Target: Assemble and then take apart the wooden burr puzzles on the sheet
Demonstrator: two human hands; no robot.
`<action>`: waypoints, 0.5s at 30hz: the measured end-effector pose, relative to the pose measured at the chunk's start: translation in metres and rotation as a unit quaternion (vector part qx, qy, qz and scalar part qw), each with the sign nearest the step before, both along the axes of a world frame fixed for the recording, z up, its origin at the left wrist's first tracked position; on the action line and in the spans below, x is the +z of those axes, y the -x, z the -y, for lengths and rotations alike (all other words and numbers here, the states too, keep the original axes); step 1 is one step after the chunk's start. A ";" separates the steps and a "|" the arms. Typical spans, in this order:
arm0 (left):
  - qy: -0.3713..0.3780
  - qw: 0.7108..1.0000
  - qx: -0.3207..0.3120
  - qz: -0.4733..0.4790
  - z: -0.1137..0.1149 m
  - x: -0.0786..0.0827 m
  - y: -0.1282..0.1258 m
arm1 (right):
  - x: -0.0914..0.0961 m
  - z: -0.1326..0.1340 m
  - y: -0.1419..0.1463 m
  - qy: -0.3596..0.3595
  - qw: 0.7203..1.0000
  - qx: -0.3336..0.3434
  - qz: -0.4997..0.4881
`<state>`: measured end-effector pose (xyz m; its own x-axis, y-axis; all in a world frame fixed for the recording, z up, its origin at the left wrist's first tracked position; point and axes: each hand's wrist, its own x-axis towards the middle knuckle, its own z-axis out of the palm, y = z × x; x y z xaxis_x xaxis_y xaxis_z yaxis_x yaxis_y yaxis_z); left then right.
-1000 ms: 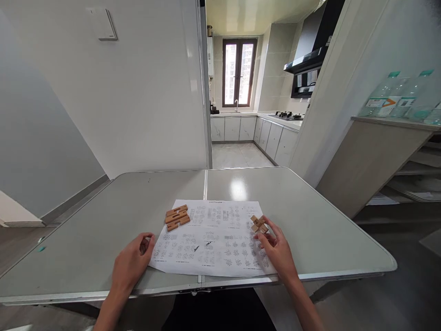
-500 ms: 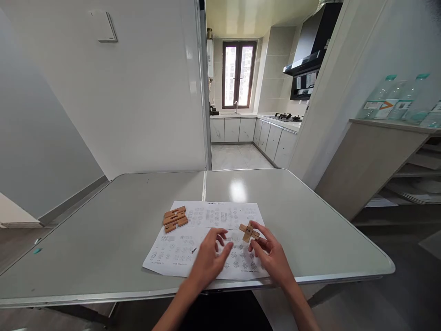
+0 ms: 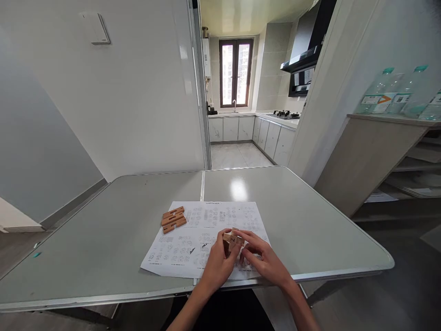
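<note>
With the printed sheet [image 3: 175, 255] taken as the clock face and the person at 6 o'clock, a light wooden block of crossed pieces [image 3: 234, 239] is held over its 3 o'clock side, a dark mark showing on one face. The left hand [image 3: 217, 261] reaches in from 6 o'clock and is clamped on the block, thumb on the near side and fingers round the left. The right hand [image 3: 263, 261] comes in from 4 o'clock, its fingers bent and the index fingertip touching the top of the block; whether its thumb also presses the wood, one cannot tell. The two hands nearly meet around it.

At 10 o'clock, three darker wooden pieces [image 3: 174, 219] with notches or slots lie side by side on the sheet's edge. The sheet lies on a grey-green table [image 3: 310, 230] with a pale metal rim. A small teal scrap [image 3: 37, 254] sits far out at 9 o'clock. Beyond the table, plastic bottles [image 3: 401, 96] stand on a cabinet [image 3: 379, 156] toward 2 o'clock.
</note>
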<state>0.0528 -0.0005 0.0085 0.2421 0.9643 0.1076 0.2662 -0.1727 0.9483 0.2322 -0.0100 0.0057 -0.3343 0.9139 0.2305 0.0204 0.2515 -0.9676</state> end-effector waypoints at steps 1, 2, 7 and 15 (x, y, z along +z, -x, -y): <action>-0.002 1.000 0.001 0.005 0.001 0.001 0.000 | 0.000 0.000 0.000 0.000 1.000 -0.001 0.001; -0.004 1.000 -0.001 0.008 0.001 0.001 0.001 | -0.001 0.000 0.000 0.000 1.000 -0.005 0.001; -0.027 0.999 -0.020 -0.016 0.006 0.004 0.003 | -0.011 -0.003 -0.001 0.020 0.999 -0.048 -0.013; -0.056 0.997 -0.043 -0.018 0.008 -0.004 0.007 | -0.014 -0.007 0.000 0.025 0.995 -0.093 0.008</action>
